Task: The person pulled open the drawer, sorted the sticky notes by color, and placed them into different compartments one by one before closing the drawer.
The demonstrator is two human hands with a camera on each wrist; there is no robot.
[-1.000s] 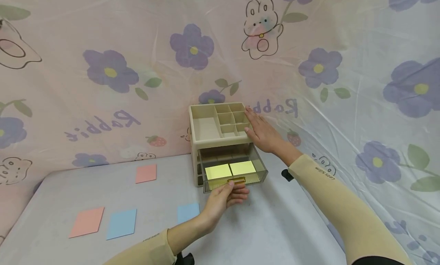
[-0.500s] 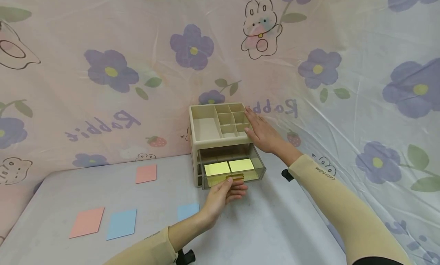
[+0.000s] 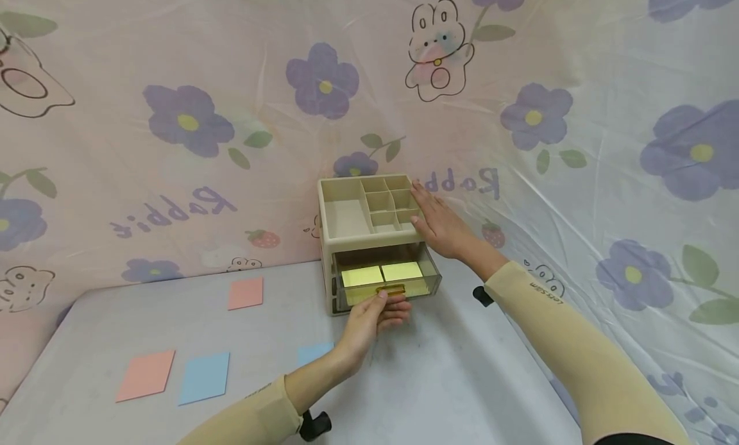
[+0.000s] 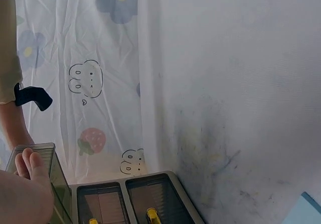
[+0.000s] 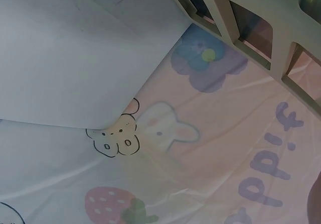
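A cream desktop organizer [image 3: 375, 240] with a divided top tray stands at the back of the table. Its clear grey drawer [image 3: 432, 279] is pulled partway out and holds two pads of yellow sticky notes [image 3: 402, 272]. My left hand [image 3: 369, 323] is at the drawer's front, thumb and fairly straight fingers against the amber handle [image 3: 395, 290]. In the left wrist view, the fingers [image 4: 36, 164] lie against the drawer front. Resting along the organizer's upper right edge is my right hand [image 3: 443, 226], fingers extended; the right wrist view catches only a sliver of it.
On the white table [image 3: 462, 381], to the left, lie a pink note [image 3: 245, 293], another pink note [image 3: 146, 376] and a blue note [image 3: 204, 378]. A further blue note [image 3: 315, 351] is partly hidden behind my left forearm. Printed cloth [image 3: 260, 79] hangs behind.
The drawer has slid back some way into the organizer, with my left hand moving along at its front. My right hand has stayed at the organizer's edge.
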